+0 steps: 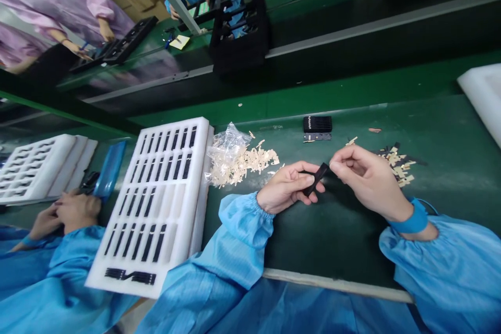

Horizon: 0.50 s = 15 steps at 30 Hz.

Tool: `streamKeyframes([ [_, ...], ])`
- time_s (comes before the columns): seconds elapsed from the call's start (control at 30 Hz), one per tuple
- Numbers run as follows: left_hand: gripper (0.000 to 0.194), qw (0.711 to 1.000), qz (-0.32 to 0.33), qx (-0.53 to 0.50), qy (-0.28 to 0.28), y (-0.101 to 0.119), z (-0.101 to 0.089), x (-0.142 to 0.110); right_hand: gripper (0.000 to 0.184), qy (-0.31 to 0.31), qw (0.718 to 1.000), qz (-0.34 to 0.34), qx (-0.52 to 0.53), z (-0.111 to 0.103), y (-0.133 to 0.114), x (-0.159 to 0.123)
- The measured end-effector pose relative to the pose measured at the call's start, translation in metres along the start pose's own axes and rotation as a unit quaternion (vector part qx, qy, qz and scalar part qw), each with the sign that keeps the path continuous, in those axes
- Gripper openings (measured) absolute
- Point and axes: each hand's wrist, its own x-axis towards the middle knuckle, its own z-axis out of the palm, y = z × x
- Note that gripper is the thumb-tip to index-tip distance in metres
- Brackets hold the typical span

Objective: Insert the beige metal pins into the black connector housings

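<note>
Head view: left hand (pixel 288 187) pinches a black plastic connector strip (pixel 316 178) between thumb and fingers, held clear above the green bench (pixel 336 235), toward its near edge. Right fingertips (pixel 332 165) pressed together beside the strip's upper end; anything between them is too small to tell. Loose brass terminals (pixel 397 167) lie just right; white foam tray (pixel 151 203) left.

Left hand (pixel 287 188) curled, right hand (pixel 370 182) pinching
</note>
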Motion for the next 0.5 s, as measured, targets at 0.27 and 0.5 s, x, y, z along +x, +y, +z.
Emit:
streamKeyframes([
  [0.27, 0.040, 1.000, -0.002, -0.005, 0.006, 0.0030, 0.0033, -0.0016, 0.013, -0.009, 0.987, -0.102, -0.126, -0.0034, 0.0033, -0.0033],
  [0.5, 0.040, 1.000, -0.005, -0.004, -0.004, 0.0009, 0.0025, -0.0019, 0.012, 0.013, 0.973, -0.158, -0.169, 0.0001, 0.0026, -0.0039],
])
